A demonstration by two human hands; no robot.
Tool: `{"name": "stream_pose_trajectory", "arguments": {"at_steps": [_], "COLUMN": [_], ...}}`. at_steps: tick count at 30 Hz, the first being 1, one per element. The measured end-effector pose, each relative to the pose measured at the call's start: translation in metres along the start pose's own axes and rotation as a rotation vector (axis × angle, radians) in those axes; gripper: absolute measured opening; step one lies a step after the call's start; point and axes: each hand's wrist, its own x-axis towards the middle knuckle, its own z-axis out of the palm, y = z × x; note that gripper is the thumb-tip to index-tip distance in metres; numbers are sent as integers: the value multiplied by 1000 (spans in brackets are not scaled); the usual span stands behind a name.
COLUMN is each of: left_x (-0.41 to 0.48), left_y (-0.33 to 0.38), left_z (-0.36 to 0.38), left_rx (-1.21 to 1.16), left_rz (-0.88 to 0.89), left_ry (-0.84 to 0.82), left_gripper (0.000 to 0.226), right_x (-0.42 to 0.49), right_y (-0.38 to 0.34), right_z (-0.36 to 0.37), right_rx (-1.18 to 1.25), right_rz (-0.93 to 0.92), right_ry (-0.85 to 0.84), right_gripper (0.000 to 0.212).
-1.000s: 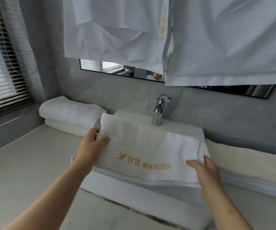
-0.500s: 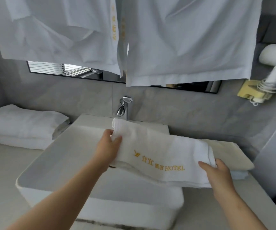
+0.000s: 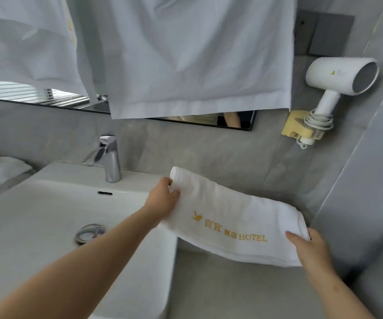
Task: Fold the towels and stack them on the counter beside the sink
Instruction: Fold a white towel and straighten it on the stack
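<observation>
The person's arms are the only part that shows directly. The left hand [image 3: 163,200] and the right hand [image 3: 311,248] are both bare, with slim fingers; the nails are too blurred to describe. The left forearm [image 3: 82,268] is uncovered along its whole visible length, smooth and slender, down to where the edge of the view cuts it. The right forearm [image 3: 331,293] is likewise bare from the wrist to the edge of the view. In the narrow strip of mirror [image 3: 247,119], a reflection shows part of a person: a pale cream-yellow garment, a bare arm and a dark patch beside it, too small to identify.
</observation>
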Motion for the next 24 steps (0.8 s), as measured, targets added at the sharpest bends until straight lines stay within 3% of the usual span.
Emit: {"name": "stream_pose_trajectory", "arguments": {"at_steps": [4, 8, 11, 16, 20, 24], "left_x": [16, 29, 37, 45, 44, 39], "left_y": [19, 29, 34, 43, 47, 45], "left_z": [32, 50, 56, 59, 58, 59], "left_rx": [-38, 97, -62, 61, -359, -786], "left_rz": [-19, -18, -46, -10, -72, -182], "left_ry": [8, 184, 192, 305, 142, 86], "left_gripper": [9, 9, 6, 23, 24, 27], "right_x": [48, 90, 112, 136, 144, 143], "right_y": [2, -1, -1, -9, -15, -18], "right_z": [-25, -30, -28, -20, -14, -20], "right_rx": [38, -2, -134, -119, 82, 500], "right_rz": [22, -27, -93, -173, -132, 133], "right_ry": [-35, -69, -14, -13, -85, -331], "right_gripper": [11, 9, 16, 16, 3, 11]}}
